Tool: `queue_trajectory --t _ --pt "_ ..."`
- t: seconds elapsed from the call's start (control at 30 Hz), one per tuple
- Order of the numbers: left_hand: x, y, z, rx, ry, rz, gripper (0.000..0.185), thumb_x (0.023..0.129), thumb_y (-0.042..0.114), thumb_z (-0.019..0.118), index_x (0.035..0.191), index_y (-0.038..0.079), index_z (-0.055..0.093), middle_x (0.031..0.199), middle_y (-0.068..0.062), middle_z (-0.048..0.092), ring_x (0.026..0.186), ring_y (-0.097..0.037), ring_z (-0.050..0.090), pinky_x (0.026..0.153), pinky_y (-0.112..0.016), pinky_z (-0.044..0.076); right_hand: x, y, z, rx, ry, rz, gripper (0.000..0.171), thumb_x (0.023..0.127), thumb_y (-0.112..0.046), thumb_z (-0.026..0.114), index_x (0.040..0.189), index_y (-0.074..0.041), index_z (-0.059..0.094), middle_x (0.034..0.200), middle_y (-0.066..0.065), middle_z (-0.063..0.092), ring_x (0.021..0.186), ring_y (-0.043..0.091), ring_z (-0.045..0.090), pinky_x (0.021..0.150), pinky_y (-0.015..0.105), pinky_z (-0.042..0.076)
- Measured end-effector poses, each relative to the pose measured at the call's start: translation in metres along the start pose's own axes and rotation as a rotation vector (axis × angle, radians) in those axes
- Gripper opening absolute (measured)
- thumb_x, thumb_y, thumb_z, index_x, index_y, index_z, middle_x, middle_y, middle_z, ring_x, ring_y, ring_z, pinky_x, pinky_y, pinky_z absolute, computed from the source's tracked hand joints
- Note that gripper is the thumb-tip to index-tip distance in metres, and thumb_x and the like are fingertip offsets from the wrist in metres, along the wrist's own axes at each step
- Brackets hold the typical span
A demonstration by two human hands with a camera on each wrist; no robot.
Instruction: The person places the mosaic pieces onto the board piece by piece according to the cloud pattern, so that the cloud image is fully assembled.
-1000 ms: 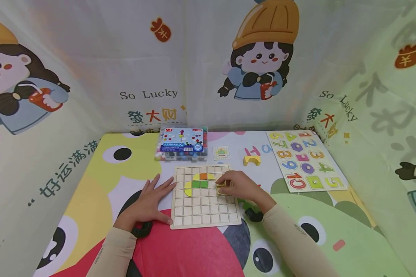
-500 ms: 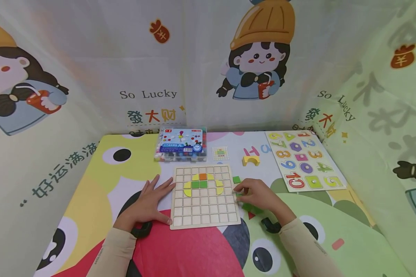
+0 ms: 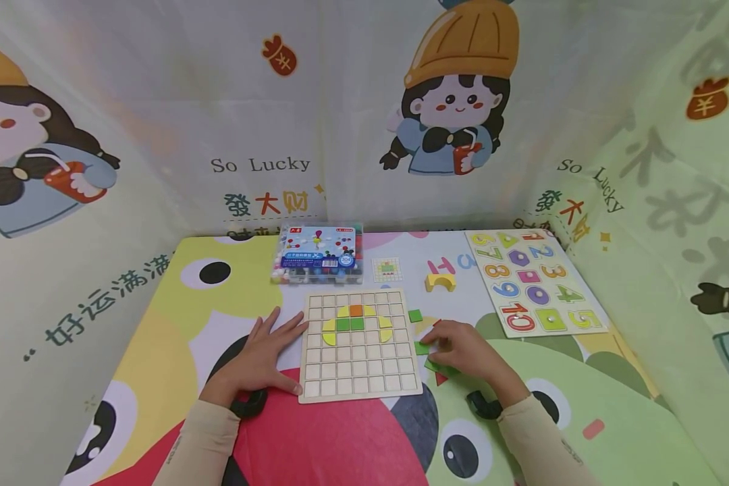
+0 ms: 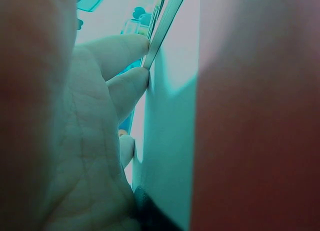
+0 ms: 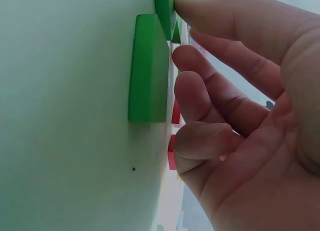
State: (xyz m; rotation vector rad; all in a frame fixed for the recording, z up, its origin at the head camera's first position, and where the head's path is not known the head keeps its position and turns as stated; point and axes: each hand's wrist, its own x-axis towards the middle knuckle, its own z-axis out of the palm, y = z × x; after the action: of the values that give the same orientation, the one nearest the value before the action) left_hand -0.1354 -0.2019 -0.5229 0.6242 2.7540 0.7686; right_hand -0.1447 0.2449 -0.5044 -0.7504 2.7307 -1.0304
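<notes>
The left hand (image 3: 261, 358) lay flat with its fingers spread and straight on the cartoon-printed surface (image 3: 176, 317), its fingertips touching the left edge of the square wooden grid board (image 3: 358, 368). The board held a small group of yellow, green and orange tiles (image 3: 356, 322) in its upper rows.

The right hand (image 3: 464, 351) rested just right of the board among loose pieces, fingers loosely curved. Its fingertips (image 5: 187, 6) touched a flat green square tile (image 3: 422, 348) lying on the surface beside the board's right edge; whether they were pinching it could not be told. In the right wrist view a second green piece (image 5: 147, 68) lay close under the fingers, with small red pieces (image 5: 172, 151) beyond. Another green square tile (image 3: 415, 315) lay nearer the board's upper right corner.

Farther back stood a clear plastic box of coloured beads (image 3: 318, 253), a yellow arch block (image 3: 440, 281) and a wooden number puzzle board (image 3: 534, 280).
</notes>
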Motion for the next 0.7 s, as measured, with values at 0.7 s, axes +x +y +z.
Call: queue_trajectory --t 0.7 --pt "-0.001 0.001 0.002 0.002 0.007 -0.002 0.125 0.060 0.067 0.090 0.165 0.022 0.039 0.177 -0.003 0.027 0.164 -0.046 0.000 0.128 -0.073 -0.003 0.006 -0.020 0.016 -0.182 0.049 0.110 0.024 0.085 -0.015 0.087 0.108 -0.012 0.080 0.093 -0.005 0.066 0.080 0.009 0.051 0.072 0.027 0.046"
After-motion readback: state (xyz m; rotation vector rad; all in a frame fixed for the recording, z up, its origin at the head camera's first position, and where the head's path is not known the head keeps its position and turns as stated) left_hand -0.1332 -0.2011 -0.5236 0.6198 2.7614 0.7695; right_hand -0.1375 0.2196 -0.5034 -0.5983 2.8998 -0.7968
